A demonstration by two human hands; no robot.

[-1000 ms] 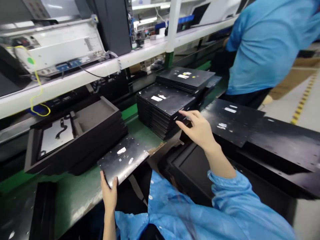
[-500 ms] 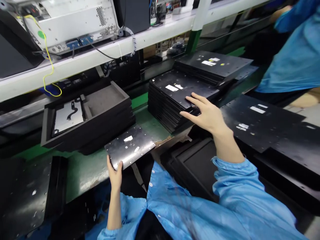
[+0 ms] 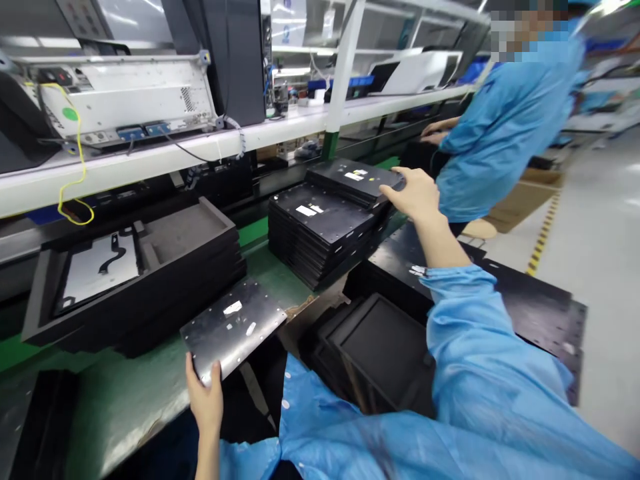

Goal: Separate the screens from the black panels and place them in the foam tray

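Observation:
My left hand (image 3: 204,395) pinches the near left corner of a thin dark metal panel (image 3: 235,327), thumb and fingers at its edges. White labels and small holes mark this panel, which is tilted at the bench's front edge. My right hand (image 3: 416,193) is at the right corner of the upper stack of black panels (image 3: 367,175), thumb and fingers apart; whether it touches the panel I cannot tell. Just left of that, a taller stack of similar panels (image 3: 325,213) stands on the green bench (image 3: 125,380).
To the left, stacked dark foam trays (image 3: 200,230) hold a silver-faced part (image 3: 103,267). More black trays (image 3: 385,340) and dark panels (image 3: 525,297) lie at my right. A white shelf (image 3: 280,137) runs above the bench. A co-worker in blue (image 3: 505,127) stands at the back right.
My view has lifted and turned right, showing more of the co-worker and aisle. My right hand has moved from above the nearer stack to the farther one. My left hand still holds the panel.

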